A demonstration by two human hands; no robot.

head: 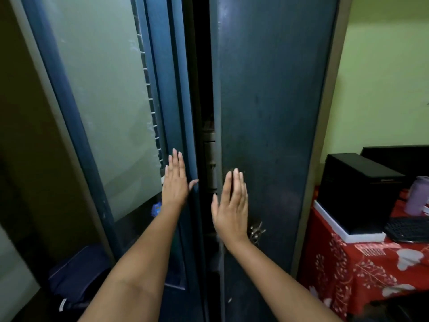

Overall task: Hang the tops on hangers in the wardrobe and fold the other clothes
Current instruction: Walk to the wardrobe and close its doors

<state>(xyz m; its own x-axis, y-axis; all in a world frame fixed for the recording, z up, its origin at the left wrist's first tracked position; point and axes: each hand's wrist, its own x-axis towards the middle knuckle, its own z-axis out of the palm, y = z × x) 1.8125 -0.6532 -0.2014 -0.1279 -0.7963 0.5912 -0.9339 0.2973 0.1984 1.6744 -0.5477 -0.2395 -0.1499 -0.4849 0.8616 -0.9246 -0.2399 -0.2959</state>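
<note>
The 2 wardrobe doors are nearly shut, a dark gap left between them. The left hand (175, 182) is laid flat on the left door (178, 94), the right hand (231, 205) flat on the right door (267, 89) (neither holds anything). No tops or hangers are seen. Even pressure near the meeting edges is advised, thumbs kept out of the gap.

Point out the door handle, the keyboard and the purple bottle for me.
door handle (256, 231): head view, on its metal lever.
keyboard (408, 228): head view, middle of the keys.
purple bottle (417, 196): head view, on its body.
</note>
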